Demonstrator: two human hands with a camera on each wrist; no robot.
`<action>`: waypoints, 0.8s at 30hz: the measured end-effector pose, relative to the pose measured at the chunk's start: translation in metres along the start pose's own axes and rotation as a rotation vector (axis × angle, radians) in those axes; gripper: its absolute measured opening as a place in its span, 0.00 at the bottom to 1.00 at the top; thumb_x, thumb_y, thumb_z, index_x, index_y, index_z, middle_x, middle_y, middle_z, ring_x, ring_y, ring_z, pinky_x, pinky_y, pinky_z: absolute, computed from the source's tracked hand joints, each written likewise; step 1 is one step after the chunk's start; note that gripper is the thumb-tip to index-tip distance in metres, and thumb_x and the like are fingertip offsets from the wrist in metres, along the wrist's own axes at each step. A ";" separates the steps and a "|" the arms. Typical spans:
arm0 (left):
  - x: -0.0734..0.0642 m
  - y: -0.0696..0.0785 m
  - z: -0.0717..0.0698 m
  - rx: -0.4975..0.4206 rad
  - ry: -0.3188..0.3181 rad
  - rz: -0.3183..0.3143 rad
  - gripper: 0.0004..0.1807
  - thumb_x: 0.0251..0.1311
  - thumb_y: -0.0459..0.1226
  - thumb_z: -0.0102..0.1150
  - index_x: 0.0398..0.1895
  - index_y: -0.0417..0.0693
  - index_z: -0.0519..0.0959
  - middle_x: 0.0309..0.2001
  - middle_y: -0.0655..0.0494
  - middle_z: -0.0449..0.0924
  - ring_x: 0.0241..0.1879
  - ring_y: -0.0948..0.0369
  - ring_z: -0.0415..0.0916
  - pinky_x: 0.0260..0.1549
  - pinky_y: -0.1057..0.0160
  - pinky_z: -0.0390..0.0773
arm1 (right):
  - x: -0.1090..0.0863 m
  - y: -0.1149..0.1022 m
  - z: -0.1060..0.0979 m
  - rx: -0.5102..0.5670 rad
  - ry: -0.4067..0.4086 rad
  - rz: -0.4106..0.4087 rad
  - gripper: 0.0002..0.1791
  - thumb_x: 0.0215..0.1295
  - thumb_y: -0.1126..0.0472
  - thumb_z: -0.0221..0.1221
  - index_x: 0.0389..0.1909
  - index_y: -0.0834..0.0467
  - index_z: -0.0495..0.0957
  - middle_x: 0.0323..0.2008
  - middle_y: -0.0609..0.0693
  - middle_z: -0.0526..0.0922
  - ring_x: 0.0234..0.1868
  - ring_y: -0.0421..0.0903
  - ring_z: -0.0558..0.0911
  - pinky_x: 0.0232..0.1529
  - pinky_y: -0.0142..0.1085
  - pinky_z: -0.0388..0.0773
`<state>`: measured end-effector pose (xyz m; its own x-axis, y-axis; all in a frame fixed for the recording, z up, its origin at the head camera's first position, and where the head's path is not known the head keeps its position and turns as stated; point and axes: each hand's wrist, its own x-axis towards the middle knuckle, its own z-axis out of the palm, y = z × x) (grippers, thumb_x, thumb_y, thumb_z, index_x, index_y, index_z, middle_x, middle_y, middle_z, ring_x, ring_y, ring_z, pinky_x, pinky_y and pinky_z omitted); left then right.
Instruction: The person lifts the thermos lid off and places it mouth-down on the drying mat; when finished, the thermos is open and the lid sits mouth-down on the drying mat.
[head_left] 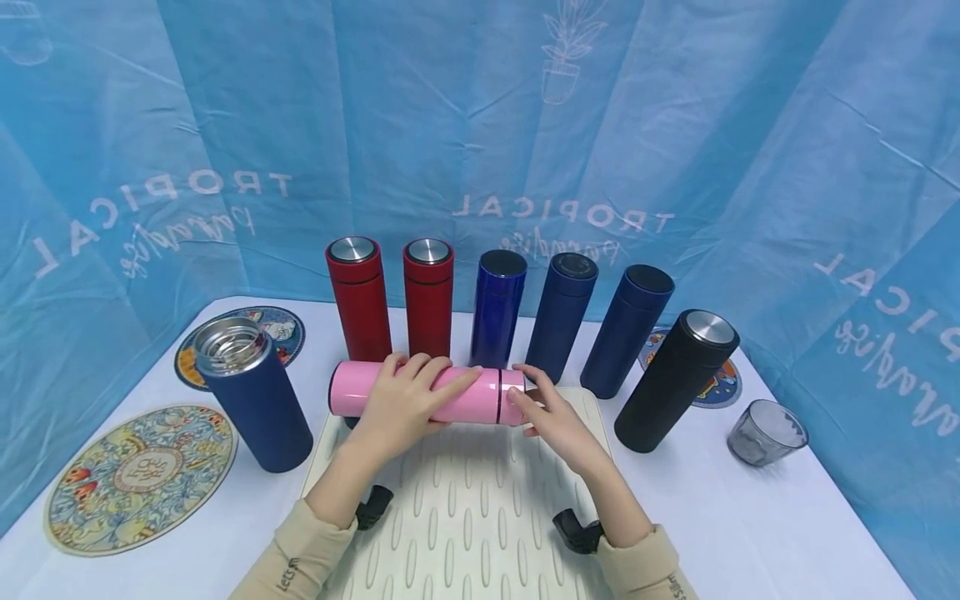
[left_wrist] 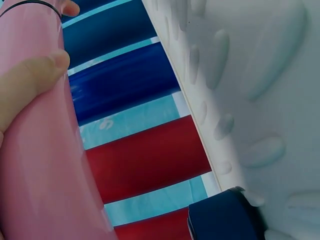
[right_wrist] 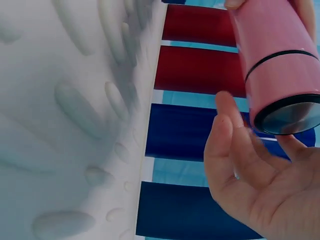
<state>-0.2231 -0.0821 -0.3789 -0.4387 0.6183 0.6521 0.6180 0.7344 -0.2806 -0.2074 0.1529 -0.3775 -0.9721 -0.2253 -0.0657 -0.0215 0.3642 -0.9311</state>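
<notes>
A pink thermos bottle [head_left: 465, 406] lies sideways in the air over the pale ridged mat [head_left: 450, 517], its cap end toward the right. My left hand [head_left: 401, 396] grips its body from above, with the thumb across the near side in the left wrist view. Around the cap end, my right hand [head_left: 555, 421] is spread with bent, loose fingers. In the right wrist view, those fingers [right_wrist: 240, 150] stand beside the silver-topped cap [right_wrist: 290, 115] with a gap between. A dark blue rounded piece [left_wrist: 225, 215] sits on the mat's edge, mostly hidden from the head view by the bottle.
Behind the mat stand two red bottles [head_left: 358, 308], a glossy blue bottle [head_left: 497, 308] and two navy bottles [head_left: 558, 321]. A black bottle [head_left: 667, 392] and a glass cup [head_left: 765, 433] are at right. Left stands a lidless navy bottle [head_left: 258, 408] near round patterned placemats [head_left: 142, 479].
</notes>
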 end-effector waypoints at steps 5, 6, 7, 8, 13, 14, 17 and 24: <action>0.000 0.000 0.001 0.012 0.016 0.018 0.47 0.28 0.54 0.77 0.60 0.65 0.68 0.43 0.51 0.77 0.44 0.52 0.74 0.44 0.47 0.72 | 0.000 0.000 0.000 0.039 -0.013 -0.009 0.28 0.68 0.47 0.49 0.65 0.51 0.58 0.51 0.59 0.74 0.44 0.48 0.76 0.41 0.38 0.77; 0.000 0.000 0.001 0.012 0.020 0.022 0.47 0.28 0.55 0.76 0.60 0.65 0.68 0.43 0.50 0.77 0.44 0.52 0.74 0.45 0.45 0.72 | 0.000 -0.001 0.000 0.050 -0.016 -0.010 0.27 0.68 0.48 0.49 0.65 0.51 0.58 0.50 0.59 0.75 0.43 0.47 0.76 0.41 0.37 0.77; 0.000 -0.001 0.001 0.009 0.024 0.024 0.47 0.28 0.55 0.76 0.60 0.65 0.68 0.43 0.50 0.77 0.44 0.51 0.74 0.47 0.44 0.71 | 0.000 -0.001 0.000 0.059 -0.019 -0.009 0.26 0.68 0.49 0.49 0.65 0.51 0.58 0.49 0.59 0.75 0.43 0.47 0.75 0.41 0.36 0.76; 0.000 -0.001 0.001 0.007 0.027 0.027 0.47 0.27 0.55 0.77 0.60 0.65 0.69 0.43 0.50 0.77 0.44 0.51 0.75 0.49 0.43 0.70 | 0.000 -0.001 0.000 0.066 -0.026 -0.009 0.26 0.68 0.49 0.49 0.64 0.51 0.58 0.48 0.59 0.75 0.43 0.47 0.75 0.41 0.36 0.76; -0.001 -0.001 -0.001 -0.026 0.016 0.029 0.47 0.26 0.54 0.77 0.59 0.64 0.69 0.42 0.51 0.77 0.40 0.52 0.77 0.43 0.48 0.76 | 0.001 0.001 -0.003 0.098 -0.074 -0.015 0.27 0.68 0.50 0.49 0.64 0.53 0.56 0.50 0.60 0.73 0.43 0.47 0.75 0.44 0.38 0.77; -0.001 -0.001 -0.001 -0.031 0.013 0.028 0.47 0.26 0.54 0.77 0.59 0.63 0.69 0.42 0.51 0.77 0.39 0.53 0.77 0.41 0.49 0.77 | 0.001 0.002 -0.003 0.107 -0.084 -0.016 0.27 0.67 0.51 0.49 0.64 0.53 0.56 0.50 0.60 0.72 0.44 0.47 0.75 0.45 0.40 0.77; -0.002 -0.001 -0.001 -0.044 0.005 0.029 0.47 0.26 0.54 0.77 0.59 0.63 0.70 0.43 0.52 0.78 0.38 0.53 0.78 0.38 0.52 0.78 | 0.002 0.004 -0.005 0.139 -0.111 -0.027 0.27 0.66 0.52 0.50 0.64 0.53 0.56 0.51 0.60 0.71 0.46 0.48 0.73 0.49 0.46 0.74; -0.002 0.000 -0.001 -0.095 -0.002 0.020 0.47 0.24 0.52 0.79 0.58 0.61 0.72 0.42 0.51 0.79 0.37 0.53 0.78 0.37 0.52 0.79 | 0.002 0.006 -0.007 0.148 -0.120 -0.096 0.29 0.61 0.55 0.55 0.62 0.54 0.59 0.54 0.61 0.67 0.52 0.53 0.69 0.49 0.41 0.71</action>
<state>-0.2216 -0.0830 -0.3794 -0.4269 0.6333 0.6455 0.6856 0.6922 -0.2256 -0.2113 0.1612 -0.3812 -0.9320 -0.3623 -0.0081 -0.0697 0.2009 -0.9771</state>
